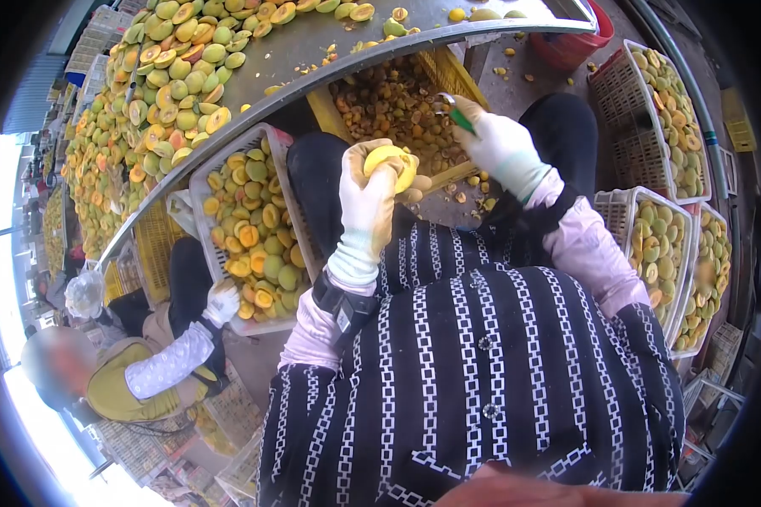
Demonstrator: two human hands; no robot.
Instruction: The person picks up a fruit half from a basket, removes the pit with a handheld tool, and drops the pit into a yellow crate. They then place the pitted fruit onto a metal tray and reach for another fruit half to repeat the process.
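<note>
My left hand [368,198], in a white glove with stained fingers, is closed around a yellow peach [391,160] in front of my lap. To its right, my gloved right hand [499,144] grips the green handle of a pitting tool [462,121]. The tool's curved metal tip points up and left, apart from the peach. Below both hands, between my knees, stands a yellow crate [455,76] holding brown pits and fruit scraps [389,97]. The peach's far side and its cut face are partly hidden by my fingers.
A metal-edged table [304,51] ahead bears a heap of halved peaches [173,76]. A white crate [201,190] of peach halves stands at my left. More full crates [621,106] and a red bucket [573,46] are at my right. Another person [156,367] sits at the left.
</note>
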